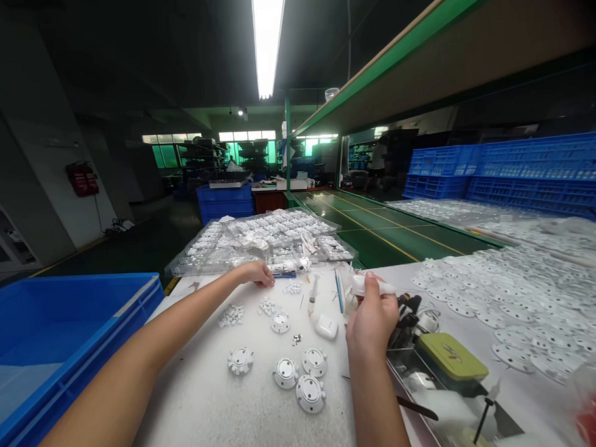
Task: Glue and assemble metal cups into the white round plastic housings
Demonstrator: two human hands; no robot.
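Note:
My right hand [372, 316] is closed around a white tube-like object [374, 285], held level above the right side of the white worktop [197, 412]. At the far side of the worktop, my left hand [259, 273] has its fingers curled together; anything between them is too small to make out. A blue item [285, 275] lies just right of those fingers. Nearer me are small piles of white parts [231, 315] and several round white discs [310, 392] with dark holes. A syringe [313, 295] and a white rounded case [327, 326] lie between my hands.
Clear trays of white parts [283, 227] are stacked at the back. A blue bin [75, 319] stands at left. On the right are a metal tool box [407, 363], a yellow-green tin [452, 355], many white discs [533, 305] and blue crates [547, 166]. A green shelf edge [399, 48] overhangs.

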